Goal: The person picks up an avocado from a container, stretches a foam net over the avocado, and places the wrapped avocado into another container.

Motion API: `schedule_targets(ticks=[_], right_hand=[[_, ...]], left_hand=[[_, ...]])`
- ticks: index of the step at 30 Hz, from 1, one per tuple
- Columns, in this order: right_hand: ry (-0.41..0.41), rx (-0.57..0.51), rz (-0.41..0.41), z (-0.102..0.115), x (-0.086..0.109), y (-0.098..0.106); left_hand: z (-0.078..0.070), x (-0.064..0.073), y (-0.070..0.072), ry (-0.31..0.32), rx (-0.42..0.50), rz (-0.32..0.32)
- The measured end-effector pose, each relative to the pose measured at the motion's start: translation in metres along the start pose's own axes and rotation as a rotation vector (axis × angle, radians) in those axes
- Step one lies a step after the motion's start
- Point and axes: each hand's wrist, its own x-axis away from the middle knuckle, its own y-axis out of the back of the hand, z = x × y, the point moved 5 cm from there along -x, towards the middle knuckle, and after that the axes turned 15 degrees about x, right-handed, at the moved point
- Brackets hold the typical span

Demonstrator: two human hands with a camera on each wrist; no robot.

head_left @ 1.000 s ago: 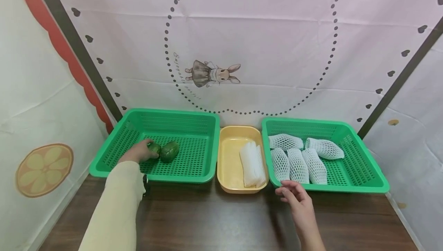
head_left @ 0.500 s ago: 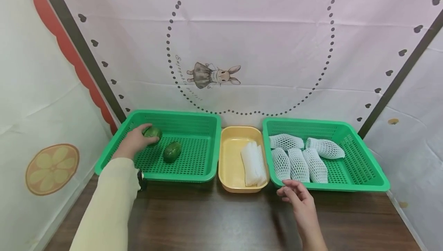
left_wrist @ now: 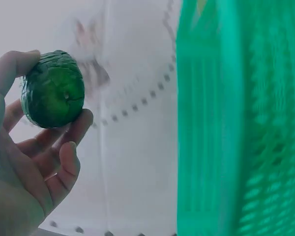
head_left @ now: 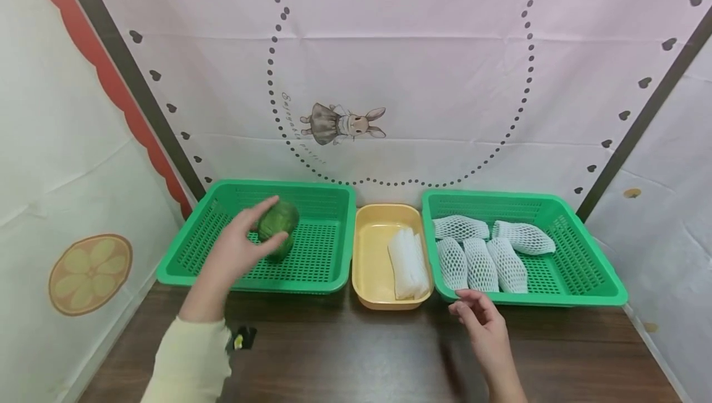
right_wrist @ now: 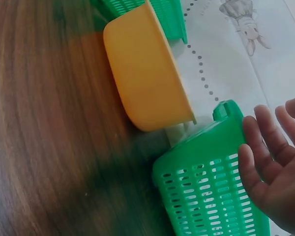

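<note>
My left hand (head_left: 236, 250) holds a dark green, glossy avocado (head_left: 280, 217) above the left green basket (head_left: 334, 236). In the left wrist view, thumb and fingertips pinch the avocado (left_wrist: 54, 91) at its sides, and its round end with a small scar faces the camera. A second avocado (head_left: 282, 248) lies in that basket, partly covered by the held one. My right hand (head_left: 484, 322) holds nothing, its fingers loosely bent by the front rim of the right green basket (head_left: 578, 301). Several white foam net sleeves (head_left: 481, 266) with things inside lie in the right basket.
Between the baskets stands a yellow tray (head_left: 369, 292) with a stack of flat white foam nets (head_left: 408, 264) at its right side. Everything stands on a dark wooden table (head_left: 334, 353). A printed cloth (head_left: 423, 81) hangs close behind the baskets.
My left hand has picked up one avocado from the left basket and carried it up and to the right, over the other one. The right hand stays nearly still.
</note>
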Motion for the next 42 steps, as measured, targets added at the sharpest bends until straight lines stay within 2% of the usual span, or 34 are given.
schedule_targets(ticks=[3, 6, 9, 13, 16, 22, 33, 37, 42], right_hand=[[0.05, 0.063, -0.014, 0.002, 0.001, -0.001], [0.063, 0.117, -0.018, 0.003, 0.002, -0.003], [0.074, 0.142, -0.014, 0.003, 0.003, -0.005], [0.092, 0.18, -0.015, 0.003, 0.005, -0.005], [0.108, 0.236, -0.025, 0.003, 0.005, -0.004], [0.128, 0.294, -0.04, 0.003, 0.006, -0.004], [0.161, 0.297, -0.042, 0.002, 0.006, -0.004], [0.169, 0.297, -0.036, 0.001, 0.006, -0.004], [0.163, 0.283, -0.033, 0.001, 0.006, -0.003]], left_hand=[[-0.008, 0.024, -0.013, -0.054, 0.028, -0.021], [-0.014, 0.044, -0.025, -0.089, 0.067, -0.035], [-0.018, 0.063, -0.039, -0.119, 0.103, -0.02], [-0.021, 0.084, -0.064, -0.141, 0.128, 0.056], [-0.019, 0.094, -0.084, -0.115, 0.135, 0.125], [-0.011, 0.101, -0.11, -0.063, 0.162, 0.199], [-0.007, 0.098, -0.133, 0.021, 0.204, 0.263], [-0.003, 0.097, -0.139, 0.001, 0.207, 0.269], [0.003, 0.096, -0.151, -0.073, 0.226, 0.279]])
